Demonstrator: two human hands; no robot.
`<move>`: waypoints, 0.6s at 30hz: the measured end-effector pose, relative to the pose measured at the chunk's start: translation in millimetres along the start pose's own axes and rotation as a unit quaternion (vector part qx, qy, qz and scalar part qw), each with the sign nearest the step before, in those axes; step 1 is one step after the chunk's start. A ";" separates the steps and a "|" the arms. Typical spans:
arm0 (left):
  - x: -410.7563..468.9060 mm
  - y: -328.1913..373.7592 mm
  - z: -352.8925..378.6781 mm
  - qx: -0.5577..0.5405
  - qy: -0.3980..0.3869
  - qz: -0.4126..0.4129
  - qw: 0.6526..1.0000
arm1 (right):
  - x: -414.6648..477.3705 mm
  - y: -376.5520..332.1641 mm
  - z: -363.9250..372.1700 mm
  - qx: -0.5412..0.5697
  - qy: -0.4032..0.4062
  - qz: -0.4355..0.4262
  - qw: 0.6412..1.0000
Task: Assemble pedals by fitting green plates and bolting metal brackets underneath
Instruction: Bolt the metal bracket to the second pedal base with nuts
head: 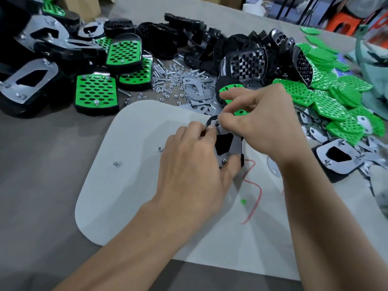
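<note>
Around pedal (236, 147): left hand (195, 164), right hand (258, 122)

- Bare hands: two, left hand (189, 164) and right hand (258, 122).
- Black plastic pedal (227, 143), silver bracket uppermost, held in both hands: one.
- White rounded board (126, 196) on the tabletop (42, 164): one.
- Loose silver hex nuts (116, 164) on that board: two.
- Green perforated plates (336, 106), heaped: too many to count.

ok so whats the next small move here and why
Probably seat and turn the fastener at the top corner of the bracket. The left hand grips the upturned pedal, the lower bolt already pokes through the bracket, and the right hand pinches at that top corner, so it looks unfinished. The fingers hide the part itself.
</note>
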State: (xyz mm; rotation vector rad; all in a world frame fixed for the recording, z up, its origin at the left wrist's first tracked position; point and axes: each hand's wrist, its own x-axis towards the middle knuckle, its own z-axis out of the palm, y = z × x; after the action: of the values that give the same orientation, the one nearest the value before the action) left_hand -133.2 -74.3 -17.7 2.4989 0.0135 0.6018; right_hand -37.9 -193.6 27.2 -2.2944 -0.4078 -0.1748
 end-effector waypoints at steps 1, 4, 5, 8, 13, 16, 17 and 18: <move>0.0 -0.2 0.2 0.002 0.002 0.000 1.000 | 0.1 -0.4 0.7 -0.004 -0.002 -0.004 1.000; -0.3 -0.1 1.8 0.006 0.008 -0.008 1.000 | 0.0 -0.6 -1.3 -0.016 -0.013 -0.020 1.000; -0.2 0.2 2.5 0.007 0.009 -0.010 1.000 | -0.1 -0.6 -2.4 -0.022 -0.018 -0.027 0.999; 0.2 0.4 3.8 0.011 0.013 -0.010 1.000 | -0.5 -2.4 -4.7 -0.049 -0.022 -0.058 0.997; 0.2 1.9 4.2 0.011 0.023 -0.012 1.000 | -2.9 -10.1 -4.6 -0.097 -0.024 -0.080 0.992; 0.2 2.7 2.8 0.017 0.015 -0.014 1.000 | -5.2 -10.5 -5.7 -0.103 -0.034 -0.007 0.994; 0.1 2.8 2.7 0.018 0.015 -0.014 1.000 | -6.1 -10.3 -5.1 -0.109 -0.043 0.007 0.993; 0.1 2.9 2.7 0.017 0.016 -0.014 1.000 | -6.7 -10.4 -4.4 -0.118 -0.045 0.012 0.992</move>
State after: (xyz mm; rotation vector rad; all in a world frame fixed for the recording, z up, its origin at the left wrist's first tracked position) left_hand -132.3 -78.1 -18.1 2.5178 0.0701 0.6353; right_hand -47.7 -191.8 35.7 -2.5452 -0.4245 -0.1134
